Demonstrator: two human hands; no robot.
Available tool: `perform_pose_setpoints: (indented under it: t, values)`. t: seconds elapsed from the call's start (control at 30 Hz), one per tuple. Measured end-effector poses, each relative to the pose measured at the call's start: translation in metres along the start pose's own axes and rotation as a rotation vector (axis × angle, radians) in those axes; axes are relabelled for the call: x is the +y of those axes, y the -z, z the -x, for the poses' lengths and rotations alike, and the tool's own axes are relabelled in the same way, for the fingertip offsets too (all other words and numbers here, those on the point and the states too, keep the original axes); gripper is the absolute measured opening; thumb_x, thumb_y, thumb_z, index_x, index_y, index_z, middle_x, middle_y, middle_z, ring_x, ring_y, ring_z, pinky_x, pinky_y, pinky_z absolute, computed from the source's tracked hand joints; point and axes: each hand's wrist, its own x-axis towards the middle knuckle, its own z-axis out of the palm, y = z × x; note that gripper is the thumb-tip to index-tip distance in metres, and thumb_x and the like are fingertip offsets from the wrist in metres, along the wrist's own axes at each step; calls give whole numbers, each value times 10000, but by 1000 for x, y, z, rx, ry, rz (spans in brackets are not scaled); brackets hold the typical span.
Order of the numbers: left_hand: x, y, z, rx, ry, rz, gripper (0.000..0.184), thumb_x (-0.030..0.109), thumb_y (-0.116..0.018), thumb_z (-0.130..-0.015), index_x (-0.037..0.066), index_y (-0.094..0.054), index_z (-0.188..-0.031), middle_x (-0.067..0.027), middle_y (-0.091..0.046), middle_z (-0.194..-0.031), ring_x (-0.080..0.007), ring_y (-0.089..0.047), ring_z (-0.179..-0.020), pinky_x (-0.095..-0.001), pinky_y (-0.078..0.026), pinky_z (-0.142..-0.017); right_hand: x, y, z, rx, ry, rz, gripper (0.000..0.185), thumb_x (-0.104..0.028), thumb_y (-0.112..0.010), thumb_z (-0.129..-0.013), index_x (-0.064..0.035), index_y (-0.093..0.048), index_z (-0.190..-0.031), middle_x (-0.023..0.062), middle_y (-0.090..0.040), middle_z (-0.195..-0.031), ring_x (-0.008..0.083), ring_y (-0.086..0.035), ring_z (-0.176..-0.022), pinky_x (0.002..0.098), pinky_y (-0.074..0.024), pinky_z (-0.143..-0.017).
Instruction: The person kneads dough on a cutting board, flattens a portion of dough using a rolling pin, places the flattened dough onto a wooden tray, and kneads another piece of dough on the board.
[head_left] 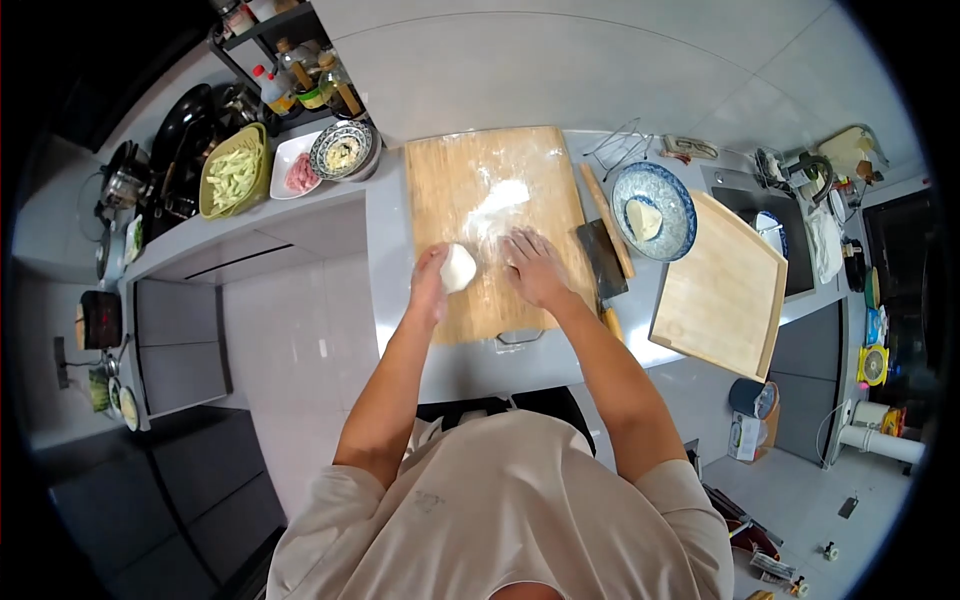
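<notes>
My left hand (430,280) is closed around the side of a smooth white piece of dough (459,269) over the left part of a wooden board (440,190). Fingers stretched out, my right hand (533,265) lies flat on the floured board, holding nothing I can see. White flour (505,198) is spread across the board's middle. Just right of the board lies a cleaver (602,257) with a wooden handle, and a rolling pin (607,222) beside it. A blue patterned bowl (673,190) holds another piece of dough (643,219).
A shallow wooden tray (722,285) sits at the right, partly over the sink (790,215). To the left stand a patterned bowl of chopped food (343,150), a white dish of sliced meat (297,168) and a green basket (235,175) of cut vegetables. Bottles (305,80) fill a rack behind.
</notes>
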Motion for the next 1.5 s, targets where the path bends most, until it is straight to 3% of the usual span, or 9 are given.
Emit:
perform_pose_setpoints:
  t: [0.17, 0.27, 0.4, 0.57, 0.7, 0.9, 1.07, 1.23, 1.5]
  values:
    - [-1, -22, 0, -15, 72, -45, 288, 319, -612, -1070, 112, -643, -1268, -55, -701, -1156, -206, -677, -1070, -366, -554, -933, -43, 6, -23, 183, -251, -1260, 467, -253, -475, -1118, -50, -511, -1538, 206, -522, -1563, 324, -502, -1447, 436, -360, -1229]
    - [-36, -25, -30, -50, 148, 68, 327, 364, -521, -1107, 107, -625, -1281, -100, -680, -1220, -243, -677, -1111, -434, -580, -925, -73, -43, -20, 417, -133, -804, 474, -241, -504, -1109, -48, -497, -1542, 215, -509, -1574, 290, -530, -1422, 393, -384, -1211]
    - [-10, -72, -12, 10, 327, -122, 408, 432, -466, -1126, 68, -623, -1225, -113, -669, -1093, -257, -672, -916, -402, -587, -834, -92, -15, -4, 338, -504, -1300, 510, -185, -584, -1073, -49, -473, -1552, 217, -573, -1450, 362, -647, -1215, 460, -503, -1068]
    - [-20, -72, -64, -25, -43, -122, 432, 414, -449, -1139, 32, -639, -1204, -110, -650, -1048, -236, -632, -993, -388, -525, -921, -51, 5, -25, 537, -634, -721, 427, -288, -807, -903, -50, -626, -1208, 193, -714, -1170, 355, -689, -1057, 421, -550, -900]
    - [-25, -34, -51, 140, -786, -885, 291, 252, -512, -1080, 36, -658, -1208, -216, -647, -1140, -415, -611, -1090, -463, -498, -950, -29, 9, -22, 313, -355, -274, 556, -357, -827, -860, -80, -636, -1303, 213, -645, -1336, 385, -584, -1287, 479, -479, -1056]
    - [-26, 7, -15, 138, -976, -1217, 196, 118, -576, -1019, 47, -674, -1174, -174, -648, -1149, -391, -589, -1099, -472, -488, -977, -14, -10, -41, 134, 204, -180, 573, -370, -759, -906, -101, -655, -1401, 192, -522, -1547, 396, -393, -1507, 553, -311, -1239]
    - [-28, -2, -13, 175, -989, -1212, 188, 63, -606, -974, 56, -673, -1150, -158, -654, -1139, -384, -585, -1091, -477, -491, -968, -37, -42, -58, 302, -105, -52, 599, -380, -639, -984, -20, -594, -1462, 197, -553, -1527, 393, -406, -1510, 535, -260, -1270]
    - [-24, 5, -14, 145, -994, -1108, 221, 82, -604, -962, 44, -665, -1171, -168, -661, -1134, -398, -593, -1085, -487, -494, -969, -45, 2, -68, 153, 125, 100, 726, -495, -523, -1038, 23, -473, -1544, 200, -437, -1631, 395, -292, -1578, 532, -188, -1298]
    - [-30, 12, -19, 219, -877, -917, 346, -18, -535, -934, 12, -609, -1271, -204, -623, -1156, -378, -609, -1045, -440, -510, -946, -51, 2, -83, -131, 75, 184, 988, -627, -614, -932, 61, -358, -1594, 245, -331, -1679, 391, -213, -1604, 539, -129, -1311]
